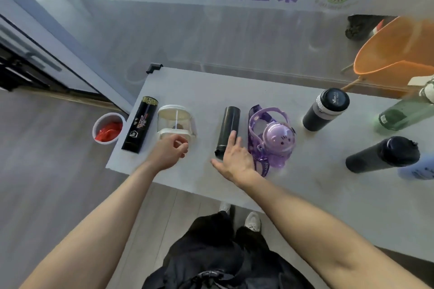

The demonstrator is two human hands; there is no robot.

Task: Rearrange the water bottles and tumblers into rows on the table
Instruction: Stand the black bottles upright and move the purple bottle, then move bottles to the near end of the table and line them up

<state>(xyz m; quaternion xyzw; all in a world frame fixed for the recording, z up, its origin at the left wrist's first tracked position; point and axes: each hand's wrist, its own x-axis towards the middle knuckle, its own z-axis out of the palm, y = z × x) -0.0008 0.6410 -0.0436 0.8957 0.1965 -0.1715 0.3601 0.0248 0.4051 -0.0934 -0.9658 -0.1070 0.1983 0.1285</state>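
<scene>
**Four vessels lined up at the table's left end, both hands empty**

A row is seen along the left part of the grey table (pixel 293 195): a black printed tumbler (pixel 140 128), a clear tumbler with white lid (pixel 175 122), a slim black bottle (pixel 227 132) and a purple child's bottle with strap (pixel 273 139). The left hand (pixel 168 151) is held at 6 o'clock of the clear tumbler, fingers loosely curled, nothing pinched. The right hand (pixel 237 159) is spread flat — its fingertips lie against the base of the slim black bottle, between it and the purple bottle. At 3 o'clock, well apart, a black-and-grey flask (pixel 325 109), a green bottle (pixel 404 114), a dark bottle (pixel 382 155) and a blue bottle (pixel 420 169) are seen — not aligned with the row.
</scene>
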